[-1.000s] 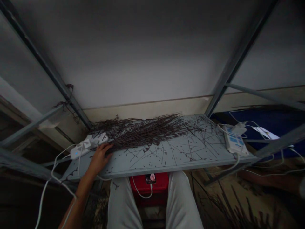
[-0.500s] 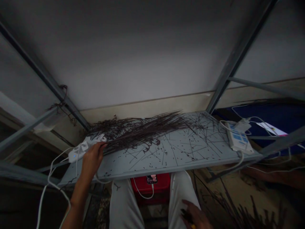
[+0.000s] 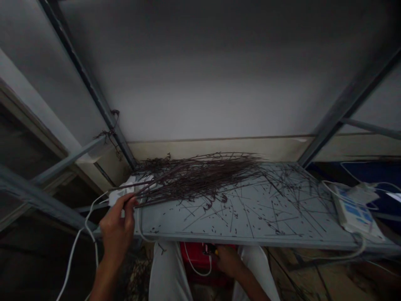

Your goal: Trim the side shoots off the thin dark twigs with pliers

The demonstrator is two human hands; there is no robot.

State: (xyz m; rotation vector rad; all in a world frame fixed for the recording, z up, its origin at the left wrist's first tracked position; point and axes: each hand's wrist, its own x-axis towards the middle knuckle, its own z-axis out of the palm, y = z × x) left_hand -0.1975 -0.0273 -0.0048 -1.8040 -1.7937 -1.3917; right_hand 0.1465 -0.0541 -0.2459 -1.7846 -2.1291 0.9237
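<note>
Dry twigs (image 3: 200,179), ends within left hand (image 3: 117,223)

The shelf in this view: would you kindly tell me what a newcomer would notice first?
A heap of thin dark twigs sprawls across the left of a grey metal shelf, bits scattered rightward. The left hand holds twig ends at its edge, beside a white power strip. Below, the right hand sits before a red box.

Dark brown twigs (image 3: 200,179) — thin, crisscrossing — streak the pale grey metal shelf (image 3: 250,234); the white power board (image 3: 354,213) shows blue squares, above a red crate (image 3: 194,255).
</note>
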